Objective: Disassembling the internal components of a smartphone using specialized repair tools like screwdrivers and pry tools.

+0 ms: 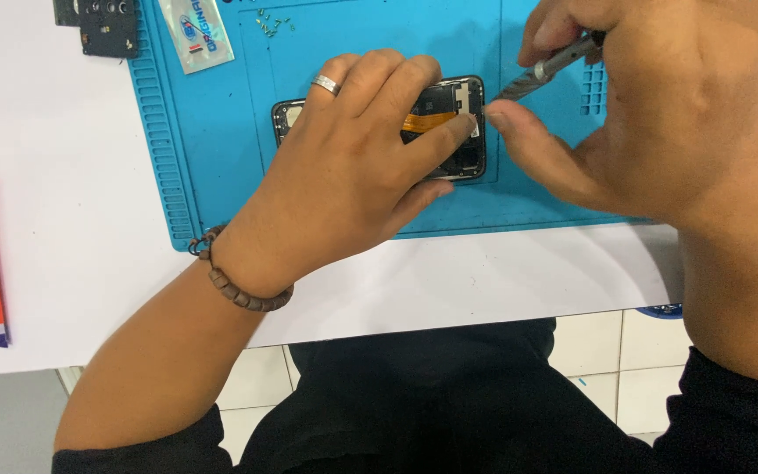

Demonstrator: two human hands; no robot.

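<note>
1. My left hand (344, 167) lies flat over the opened phone (449, 123), palm down. Its fingers are spread across the exposed inside, and the forefinger tip presses near the orange flex strip (427, 120).
2. The phone rests on the blue work mat (221, 175), near the mat's front edge. Its long axis runs left to right across my view, and only its right end and a sliver of the left end show past my hand.
3. My right hand (660, 114) comes in from the right with a slim metal screwdriver (541, 72) pinched between thumb and curled fingers. The grip is narrow and closed around the handle.
4. The screwdriver slants down and to the left. Its tip sits just beside the phone's right end, close to my left forefinger, but I cannot tell whether it touches a screw.
5. The relation that matters, as I judge it: the work spot lies at the phone's right end, left of and below the right-hand grip, so the right hand is the nearer one for the tool and the left only steadies.
6. Tiny loose screws (269, 24) lie at the mat's far edge, beside a small packet (196, 31) and a black camera part (103, 25).
</note>
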